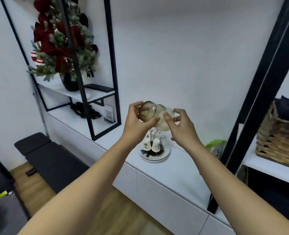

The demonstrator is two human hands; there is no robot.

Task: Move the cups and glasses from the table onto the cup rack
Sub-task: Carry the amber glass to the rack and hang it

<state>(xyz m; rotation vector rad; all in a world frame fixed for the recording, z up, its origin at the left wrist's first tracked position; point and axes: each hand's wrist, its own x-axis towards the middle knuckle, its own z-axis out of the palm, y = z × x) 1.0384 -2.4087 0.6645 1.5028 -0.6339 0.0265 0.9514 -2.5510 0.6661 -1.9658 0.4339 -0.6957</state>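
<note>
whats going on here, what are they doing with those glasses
A person is holding tinted glasses up in the air, above a cup rack. The left hand grips one glass lying on its side, and the right hand pinches a second glass next to it. The rack stands on plates on the white counter, with two white cups already hung upside down on it. Neither glass is on the rack yet.

White wall [182, 48] behind a long white cabinet [165, 189]; wood floor [38, 189] below. Black-framed shelf unit [110, 65] at left holds a red-and-green floral arrangement [62, 41]. Wicker basket [279, 138] on right shelf; dark bench [50, 160] at lower left.
</note>
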